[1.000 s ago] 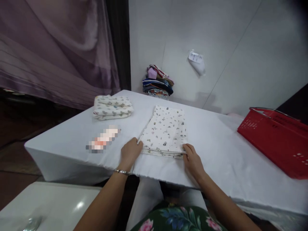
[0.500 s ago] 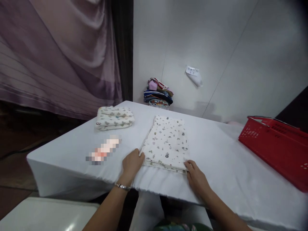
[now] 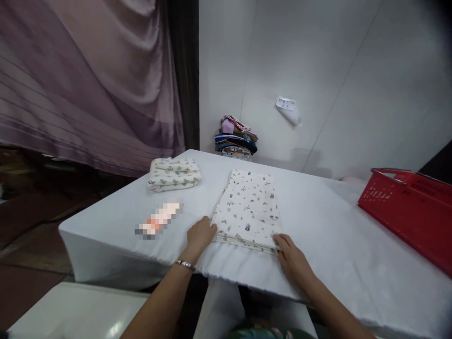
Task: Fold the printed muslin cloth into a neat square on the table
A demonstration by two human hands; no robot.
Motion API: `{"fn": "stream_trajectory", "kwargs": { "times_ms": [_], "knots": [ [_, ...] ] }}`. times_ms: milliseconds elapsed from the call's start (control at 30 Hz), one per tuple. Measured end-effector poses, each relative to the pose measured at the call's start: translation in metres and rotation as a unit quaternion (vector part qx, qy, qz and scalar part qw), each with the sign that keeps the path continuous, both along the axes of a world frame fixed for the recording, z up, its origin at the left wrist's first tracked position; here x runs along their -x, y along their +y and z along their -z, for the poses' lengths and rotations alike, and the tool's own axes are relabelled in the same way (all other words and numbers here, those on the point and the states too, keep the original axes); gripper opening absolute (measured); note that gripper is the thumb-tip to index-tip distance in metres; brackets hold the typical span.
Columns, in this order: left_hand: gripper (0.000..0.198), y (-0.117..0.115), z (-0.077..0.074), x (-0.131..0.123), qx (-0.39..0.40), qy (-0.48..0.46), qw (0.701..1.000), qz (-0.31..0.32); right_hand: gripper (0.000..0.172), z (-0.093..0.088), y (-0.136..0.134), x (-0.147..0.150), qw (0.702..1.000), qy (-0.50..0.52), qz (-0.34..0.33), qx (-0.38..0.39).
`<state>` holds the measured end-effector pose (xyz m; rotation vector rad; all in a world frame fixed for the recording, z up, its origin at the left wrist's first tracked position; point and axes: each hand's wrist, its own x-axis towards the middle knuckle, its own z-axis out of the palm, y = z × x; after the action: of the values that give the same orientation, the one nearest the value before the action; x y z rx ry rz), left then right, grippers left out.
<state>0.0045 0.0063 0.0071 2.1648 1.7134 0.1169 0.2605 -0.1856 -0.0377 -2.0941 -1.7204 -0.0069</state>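
Note:
A white cloth (image 3: 247,205) with small grey and brown prints lies folded in layers on the table, its folded edge towards me. My left hand (image 3: 202,234) is closed on its near left corner, with a metal bracelet at the wrist. At the near right corner my right hand (image 3: 290,250) grips the layers, thumb on top and the other fingers partly hidden at the edge. Farther left rests a second printed cloth (image 3: 174,175), thicker and folded into a bundle. Between it and my left arm lies a long pixelated item (image 3: 158,220) whose kind I cannot make out.
White fabric covers the table (image 3: 328,226). A red plastic basket (image 3: 406,212) with a metal handle stands at the right. Behind the table rises a stack of folded clothes (image 3: 236,137) against the white wall. A purple curtain (image 3: 116,84) hangs at the left.
The view has turned slightly left, so everything appears shifted a little to the right. Both hands keep their hold on the cloth's near corners, and the cloth looks unchanged.

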Motion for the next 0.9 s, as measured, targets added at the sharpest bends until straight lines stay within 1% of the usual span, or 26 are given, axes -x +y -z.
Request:
{"fn": "stream_trajectory", "kwargs": {
  "times_ms": [100, 167, 233, 333, 400, 433, 500, 567, 600, 667, 700, 733, 800, 867, 900],
  "knots": [
    [0.028, -0.002, -0.004, -0.001, 0.033, -0.014, 0.999, 0.014, 0.047, -0.012, -0.003, -0.008, 1.0, -0.015, 0.004, -0.018],
    [0.027, -0.013, -0.002, -0.002, 0.032, -0.018, 0.999, 0.029, 0.046, -0.017, -0.01, -0.016, 0.999, -0.036, 0.021, -0.027],
    [0.03, -0.028, 0.002, -0.003, 0.021, -0.014, 0.999, 0.038, 0.046, -0.015, -0.02, -0.023, 0.998, -0.054, 0.023, -0.017],
    [0.033, -0.047, 0.007, 0.0, 0.016, -0.006, 0.999, 0.032, 0.047, -0.003, -0.033, -0.03, 0.998, -0.063, -0.012, 0.017],
    [0.037, -0.052, 0.005, 0.003, 0.022, 0.002, 0.999, 0.032, 0.046, 0.0, -0.038, -0.032, 0.997, -0.07, -0.023, 0.033],
    [0.039, -0.052, 0.002, 0.004, 0.02, 0.005, 0.999, 0.035, 0.045, -0.001, -0.039, -0.032, 0.996, -0.076, -0.028, 0.038],
    [0.04, -0.048, -0.005, 0.003, -0.005, 0.011, 0.999, 0.051, 0.043, -0.013, -0.036, -0.03, 0.995, -0.085, -0.05, 0.033],
    [0.04, -0.04, -0.011, -0.005, -0.058, 0.007, 0.995, 0.084, 0.044, -0.032, -0.024, -0.025, 0.993, -0.073, -0.088, 0.002],
    [0.04, -0.034, -0.013, -0.012, -0.086, -0.002, 0.99, 0.108, 0.045, -0.042, -0.014, -0.023, 0.992, -0.058, -0.107, -0.016],
    [0.047, -0.019, -0.013, -0.03, -0.127, -0.024, 0.978, 0.165, 0.045, -0.056, 0.014, -0.019, 0.989, -0.017, -0.139, -0.038],
    [0.052, -0.011, -0.01, -0.039, -0.135, -0.032, 0.971, 0.194, 0.046, -0.059, 0.031, -0.02, 0.989, 0.002, -0.145, -0.032],
    [0.057, -0.002, -0.005, -0.048, -0.134, -0.033, 0.966, 0.219, 0.048, -0.059, 0.048, -0.022, 0.99, 0.013, -0.139, -0.013],
    [0.063, 0.012, 0.007, -0.059, -0.113, -0.017, 0.962, 0.25, 0.058, -0.05, 0.078, -0.032, 0.994, 0.004, -0.1, 0.053],
    [0.065, 0.022, 0.02, -0.061, -0.093, -0.004, 0.962, 0.258, 0.065, -0.033, 0.096, -0.045, 0.99, -0.015, -0.048, 0.135],
    [0.066, 0.025, 0.026, -0.059, -0.092, -0.002, 0.962, 0.258, 0.067, -0.024, 0.1, -0.051, 0.986, -0.022, -0.029, 0.163]
  ]
}}
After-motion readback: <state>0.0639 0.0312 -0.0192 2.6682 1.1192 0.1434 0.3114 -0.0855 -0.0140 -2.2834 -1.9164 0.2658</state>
